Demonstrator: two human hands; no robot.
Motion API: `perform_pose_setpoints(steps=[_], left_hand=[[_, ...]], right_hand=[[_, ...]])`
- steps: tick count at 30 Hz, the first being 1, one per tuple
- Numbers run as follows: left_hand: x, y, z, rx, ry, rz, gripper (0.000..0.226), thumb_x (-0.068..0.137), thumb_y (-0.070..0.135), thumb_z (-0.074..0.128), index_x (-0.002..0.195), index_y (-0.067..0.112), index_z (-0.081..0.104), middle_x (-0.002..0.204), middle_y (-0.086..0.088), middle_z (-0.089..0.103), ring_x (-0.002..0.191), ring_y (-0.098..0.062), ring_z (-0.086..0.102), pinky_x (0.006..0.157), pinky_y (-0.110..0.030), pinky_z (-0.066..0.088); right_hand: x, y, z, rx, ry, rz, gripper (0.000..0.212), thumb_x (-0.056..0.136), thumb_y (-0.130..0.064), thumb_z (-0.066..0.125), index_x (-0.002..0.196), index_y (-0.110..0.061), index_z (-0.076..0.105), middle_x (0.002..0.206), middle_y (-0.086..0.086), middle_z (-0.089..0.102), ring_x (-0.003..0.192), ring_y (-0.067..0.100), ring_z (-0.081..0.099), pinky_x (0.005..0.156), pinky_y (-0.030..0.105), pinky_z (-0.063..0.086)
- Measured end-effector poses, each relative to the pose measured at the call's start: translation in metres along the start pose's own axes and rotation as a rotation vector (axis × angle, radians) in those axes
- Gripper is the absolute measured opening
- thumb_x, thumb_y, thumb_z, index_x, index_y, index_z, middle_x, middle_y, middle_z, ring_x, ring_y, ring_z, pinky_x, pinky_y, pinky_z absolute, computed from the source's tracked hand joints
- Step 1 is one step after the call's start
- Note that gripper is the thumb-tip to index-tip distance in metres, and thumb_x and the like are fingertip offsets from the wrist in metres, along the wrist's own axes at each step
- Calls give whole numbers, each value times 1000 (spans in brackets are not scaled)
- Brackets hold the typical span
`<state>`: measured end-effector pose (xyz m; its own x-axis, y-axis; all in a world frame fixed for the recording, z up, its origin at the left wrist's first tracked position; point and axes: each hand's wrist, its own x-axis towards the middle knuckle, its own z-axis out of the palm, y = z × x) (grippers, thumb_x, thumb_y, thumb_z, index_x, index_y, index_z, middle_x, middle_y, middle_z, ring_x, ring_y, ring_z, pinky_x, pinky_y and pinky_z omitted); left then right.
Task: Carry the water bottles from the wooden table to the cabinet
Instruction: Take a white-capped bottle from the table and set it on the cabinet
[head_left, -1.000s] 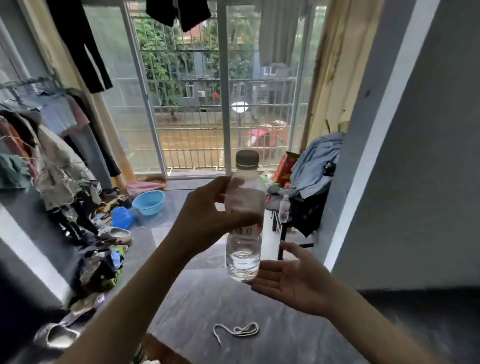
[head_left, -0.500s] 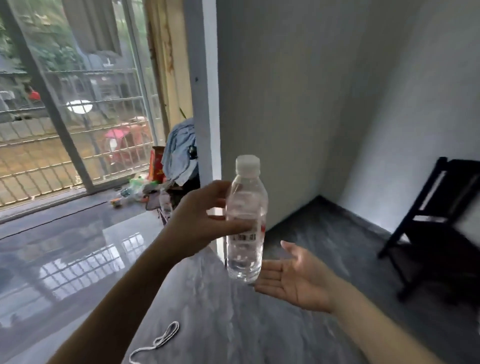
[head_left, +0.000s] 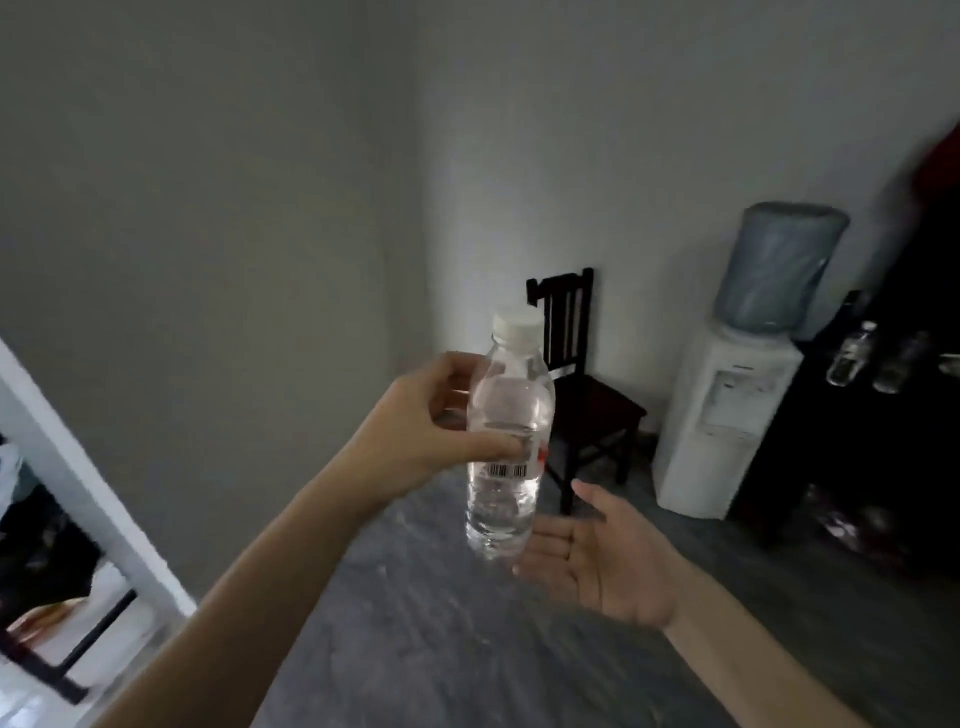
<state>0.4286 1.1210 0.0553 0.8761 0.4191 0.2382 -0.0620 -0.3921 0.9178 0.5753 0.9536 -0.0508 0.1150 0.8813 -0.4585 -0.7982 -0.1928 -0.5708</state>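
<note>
My left hand (head_left: 415, 431) grips a clear water bottle (head_left: 506, 499) with a white cap around its middle and holds it upright in the air in front of me. My right hand (head_left: 597, 561) is open, palm up, just below and to the right of the bottle's base, not touching it. At the far right stands a dark cabinet (head_left: 852, 467) with two or three blurred water bottles (head_left: 852, 353) on its top.
A white water dispenser (head_left: 722, 415) with a blue jug stands left of the cabinet. A dark wooden chair (head_left: 582, 384) sits in the room corner. Grey floor (head_left: 415, 623) stretches ahead. A white door frame (head_left: 78, 467) is at the left.
The view has swung right, from the window and balcony to the room corner, dispenser and cabinet. Both hands keep the same pose with the bottle.
</note>
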Motion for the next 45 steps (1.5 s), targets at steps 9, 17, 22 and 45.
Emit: perform_pose_setpoints(steps=[9, 17, 22, 45], left_hand=[[122, 31, 174, -56, -274, 123, 61, 62, 25, 91, 117, 27, 64, 106, 5, 74, 101, -14, 72, 87, -31, 54], [205, 43, 282, -137, -458, 204, 68, 60, 36, 86, 123, 24, 63, 119, 1, 73, 112, -19, 69, 100, -39, 55], [261, 34, 327, -118, -544, 239, 64, 65, 29, 86, 123, 25, 62, 117, 5, 72, 111, -13, 69, 98, -33, 54], [561, 3, 489, -109, -652, 312, 65, 62, 49, 81, 122, 32, 61, 116, 10, 72, 108, -11, 69, 95, -31, 54]], right_hand=[[-110, -75, -129, 161, 182, -253, 76, 99, -51, 40, 125, 19, 56, 130, 35, 57, 111, 43, 65, 95, 47, 53], [-172, -116, -201, 292, 299, -427, 73, 94, -48, 44, 122, 19, 58, 130, 34, 58, 109, 42, 66, 93, 47, 55], [-171, -152, -243, 339, 371, -463, 73, 99, -48, 39, 128, 18, 53, 128, 34, 59, 105, 42, 68, 91, 47, 55], [-123, -392, -431, 453, 433, -520, 71, 101, -48, 36, 134, 13, 50, 131, 31, 59, 112, 41, 65, 92, 44, 56]])
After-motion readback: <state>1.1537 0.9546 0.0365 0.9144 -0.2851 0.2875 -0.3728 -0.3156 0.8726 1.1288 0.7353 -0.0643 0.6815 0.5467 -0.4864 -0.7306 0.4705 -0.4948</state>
